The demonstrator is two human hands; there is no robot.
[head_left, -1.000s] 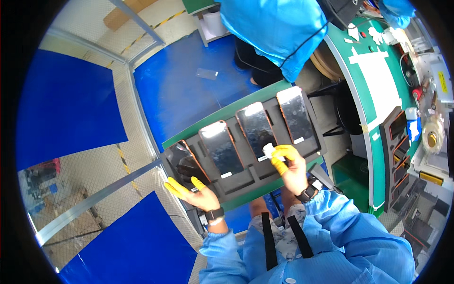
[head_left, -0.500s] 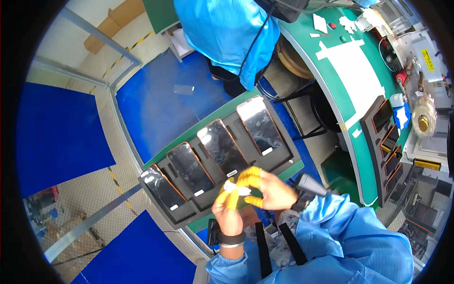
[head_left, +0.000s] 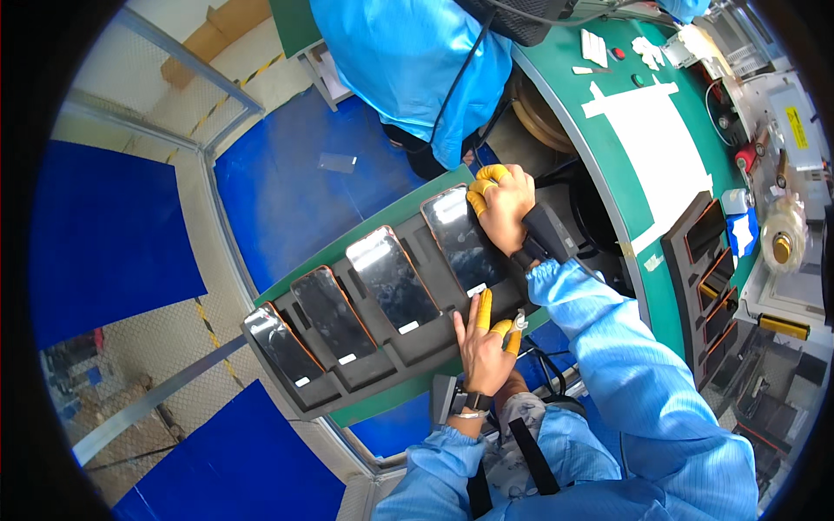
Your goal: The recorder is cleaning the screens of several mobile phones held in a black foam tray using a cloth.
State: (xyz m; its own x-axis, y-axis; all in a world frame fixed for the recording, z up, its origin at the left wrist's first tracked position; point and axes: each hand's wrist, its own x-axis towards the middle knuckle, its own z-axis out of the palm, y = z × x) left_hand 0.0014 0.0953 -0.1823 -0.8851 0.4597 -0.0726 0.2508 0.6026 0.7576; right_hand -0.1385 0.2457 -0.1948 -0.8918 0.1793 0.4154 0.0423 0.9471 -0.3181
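Observation:
Several dark-screened phones with orange edges and white tabs lie in a row in a black foam tray [head_left: 404, 347]. My right hand [head_left: 504, 213], in yellow finger cots, has its bent fingers on the far right corner of the rightmost phone [head_left: 460, 239]; its fingertips are partly hidden. At that phone's near end, my left hand [head_left: 486, 352] has its index finger stretched to the white tab [head_left: 475, 290]. Its other cot-covered fingers curl around a small crumpled white wipe [head_left: 519, 321]. Left of these lie a phone with a bright reflection [head_left: 393, 278] and a darker phone [head_left: 333, 313].
The tray rests on a green-topped stand [head_left: 373, 408]. Ahead, a person in a blue smock [head_left: 408, 69] sits by a curved green bench [head_left: 599, 130]. A second black tray [head_left: 686, 260] with phones stands on the bench. Mesh fencing [head_left: 165, 104] runs along the left.
My hands have parted. The right reached forward to the rightmost phone's far corner; the left moved right to its near end, keeping the white wipe. The tray appears slightly further left in view.

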